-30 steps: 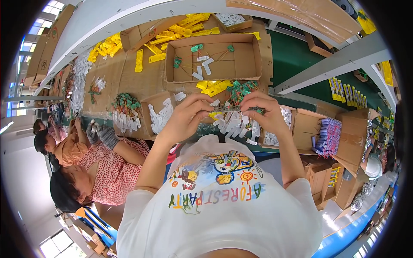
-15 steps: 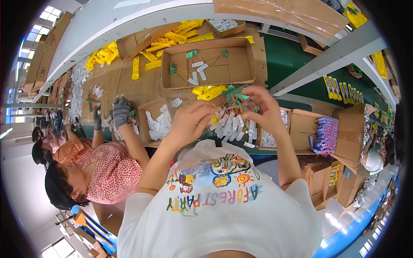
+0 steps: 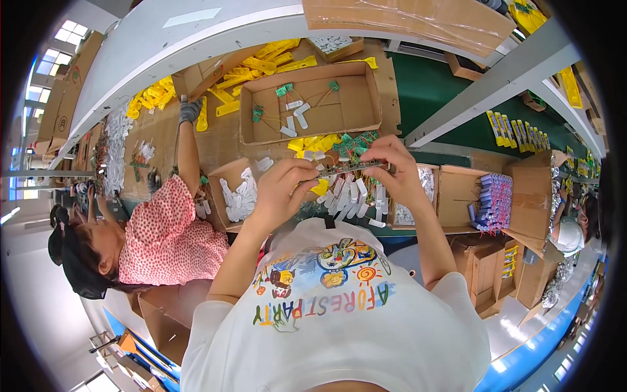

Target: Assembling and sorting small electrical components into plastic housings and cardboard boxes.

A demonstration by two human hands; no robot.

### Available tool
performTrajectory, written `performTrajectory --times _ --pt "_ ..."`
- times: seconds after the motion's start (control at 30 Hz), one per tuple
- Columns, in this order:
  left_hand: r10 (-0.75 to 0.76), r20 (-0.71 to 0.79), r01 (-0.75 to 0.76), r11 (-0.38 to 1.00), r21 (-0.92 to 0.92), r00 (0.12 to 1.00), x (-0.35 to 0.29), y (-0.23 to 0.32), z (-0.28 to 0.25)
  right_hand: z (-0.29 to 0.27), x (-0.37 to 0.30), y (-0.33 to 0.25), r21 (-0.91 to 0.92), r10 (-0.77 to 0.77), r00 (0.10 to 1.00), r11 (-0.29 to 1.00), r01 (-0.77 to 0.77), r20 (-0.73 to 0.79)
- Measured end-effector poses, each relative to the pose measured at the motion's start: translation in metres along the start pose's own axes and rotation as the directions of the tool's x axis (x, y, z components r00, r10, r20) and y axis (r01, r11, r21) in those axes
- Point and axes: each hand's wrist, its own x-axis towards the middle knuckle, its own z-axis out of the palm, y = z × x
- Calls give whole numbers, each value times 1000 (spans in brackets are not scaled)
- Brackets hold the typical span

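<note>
A thin dark strip with small bits along it, perhaps a circuit-board strip (image 3: 347, 168), is stretched level between my hands. My left hand (image 3: 282, 189) pinches its left end, and my right hand (image 3: 397, 171) has thumb and fingers closed at its right end. Just beyond it lie green circuit boards (image 3: 356, 144) with thin wires. Under and in front of the strip is a heap of white plastic pieces (image 3: 353, 196) among wires. Several yellow plastic casings (image 3: 312, 144) lie beside the boards.
A shallow cardboard box (image 3: 313, 124) with wired boards and white pieces stands ahead. An open box of white parts (image 3: 240, 196) is at left. Purple cylinders (image 3: 494, 202) fill part of a box at right. A co-worker's gloved hand (image 3: 189, 111) reaches forward at left.
The strip now shows plainly, stretched between my hands; my right hand has shifted slightly left and down. The co-worker's gloved hand has moved forward to the yellow casings.
</note>
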Motion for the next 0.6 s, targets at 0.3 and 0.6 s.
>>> performTrajectory --times 0.3,0.6 --pt "-515 319 601 609 -517 796 -13 -14 4 -7 5 18 258 -62 974 966 4 217" --pt "-539 385 571 230 -788 749 -19 -28 20 29 -2 10 180 174 984 970 -165 -31"
